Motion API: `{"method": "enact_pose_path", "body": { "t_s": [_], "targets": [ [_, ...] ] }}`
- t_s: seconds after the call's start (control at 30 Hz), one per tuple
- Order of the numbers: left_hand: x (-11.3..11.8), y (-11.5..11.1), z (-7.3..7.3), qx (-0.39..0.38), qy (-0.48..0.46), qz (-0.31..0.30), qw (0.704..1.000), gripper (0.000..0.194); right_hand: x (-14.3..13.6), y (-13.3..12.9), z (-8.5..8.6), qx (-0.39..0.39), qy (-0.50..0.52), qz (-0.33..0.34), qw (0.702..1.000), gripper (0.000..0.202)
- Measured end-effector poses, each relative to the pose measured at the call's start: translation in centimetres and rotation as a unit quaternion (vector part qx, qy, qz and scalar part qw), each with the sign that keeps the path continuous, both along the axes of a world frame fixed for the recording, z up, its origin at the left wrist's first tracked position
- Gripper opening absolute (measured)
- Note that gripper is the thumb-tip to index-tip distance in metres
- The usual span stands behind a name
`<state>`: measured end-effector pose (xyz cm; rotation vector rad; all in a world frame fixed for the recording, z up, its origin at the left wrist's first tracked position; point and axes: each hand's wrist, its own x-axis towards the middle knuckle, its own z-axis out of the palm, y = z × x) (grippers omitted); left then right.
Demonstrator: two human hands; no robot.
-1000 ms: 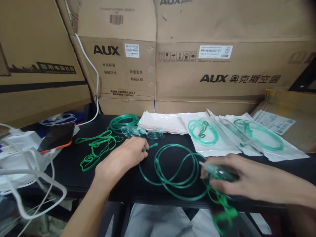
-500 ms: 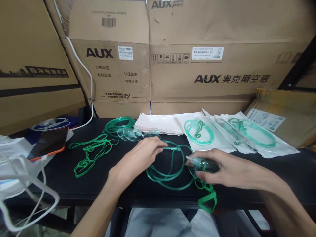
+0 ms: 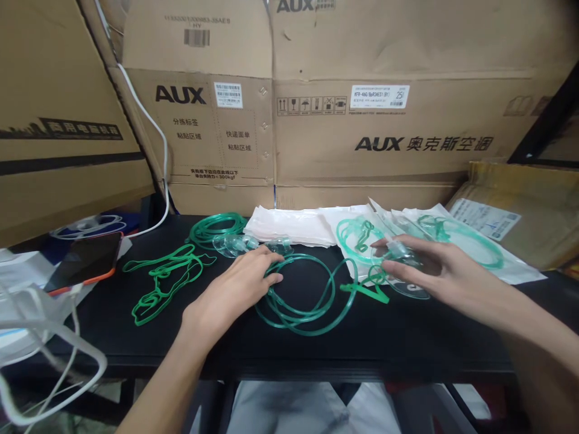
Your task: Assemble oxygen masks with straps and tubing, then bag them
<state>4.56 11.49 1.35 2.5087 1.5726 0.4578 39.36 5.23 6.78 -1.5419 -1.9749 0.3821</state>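
Note:
My left hand (image 3: 253, 274) is at the left side of a loose coil of green tubing (image 3: 312, 328), thumb and fingers closed on the tubing's edge. My right hand (image 3: 418, 265) grips a clear mask (image 3: 402, 253) with its thumb and fingers, at the front of the packaged sets. A green elastic strap (image 3: 368, 292) hangs beside that mask and lies on the black table. Behind my left hand are more clear masks (image 3: 235, 244) and a second green coil (image 3: 217, 228). Loose green straps (image 3: 167, 280) lie to the left.
White packets (image 3: 292, 225) and bagged tubing sets (image 3: 479, 247) line the back of the black table (image 3: 217, 343). Large cardboard boxes (image 3: 316, 138) stand behind. At the left are a phone (image 3: 93, 259) and white cables (image 3: 54, 337).
My right hand has moved away and to the right with the mask, drawing the strap along. My left hand has shifted slightly left, and the tubing coil has spread a little.

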Motion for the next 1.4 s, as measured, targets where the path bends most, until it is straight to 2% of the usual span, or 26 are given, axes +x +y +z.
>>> {"method": "enact_pose_path", "body": {
  "t_s": [0.13,0.2,0.27,0.37,0.47,0.57,0.73,0.93,1.03,1.13,1.17,1.27,1.4],
  "targets": [
    [-0.2,0.1,-0.2,0.005,-0.007,-0.021,1.000,0.037,0.4,0.2,-1.0,-0.123,-0.046,0.050,0.990,0.060],
    [-0.1,0.2,-0.2,0.004,-0.009,-0.028,1.000,0.038,0.3,0.6,-1.7,-0.154,-0.072,0.066,0.983,0.066],
    [-0.1,0.3,-0.2,-0.001,-0.011,-0.030,0.999,0.038,-0.1,0.9,-2.1,-0.120,-0.086,0.048,0.988,0.065],
    [-0.1,0.5,-0.1,-0.011,-0.009,-0.035,0.999,0.038,-1.4,1.1,-2.1,-0.023,-0.068,0.013,0.997,0.058],
    [-0.1,0.6,-0.2,-0.020,-0.009,-0.034,0.999,0.038,-3.3,1.1,-2.1,0.019,-0.039,0.046,0.998,0.051],
    [0.1,0.6,-0.1,-0.029,-0.016,-0.028,0.999,0.039,-5.3,1.2,-2.5,0.055,-0.019,0.092,0.994,0.031],
    [0.6,-0.2,1.1,-0.037,-0.024,-0.022,0.999,0.037,-6.3,1.5,-3.2,0.106,-0.008,0.096,0.990,0.033],
    [2.1,-4.2,5.0,-0.044,-0.106,-0.006,0.993,0.047,-6.2,1.5,-3.6,0.101,-0.041,0.052,0.993,0.034],
    [3.5,-6.1,6.2,-0.118,-0.121,-0.049,0.984,0.048,-6.7,1.2,-3.6,0.104,-0.056,0.017,0.993,0.038],
    [4.3,-6.6,6.5,-0.146,-0.134,-0.095,0.976,0.029,-6.8,0.8,-3.3,0.088,-0.065,-0.007,0.994,0.048],
    [4.3,-6.5,6.4,-0.132,-0.146,-0.096,0.976,0.030,-6.5,0.6,-3.3,0.078,-0.069,-0.013,0.994,0.055],
    [3.6,-5.5,6.3,-0.084,-0.190,-0.066,0.976,0.033,-5.5,0.2,-3.2,0.048,-0.074,-0.019,0.996,0.068],
    [2.0,-4.0,5.9,-0.077,-0.193,0.003,0.978,0.045,-4.2,0.2,-3.4,-0.017,-0.060,0.020,0.998,0.055]
  ]
}}
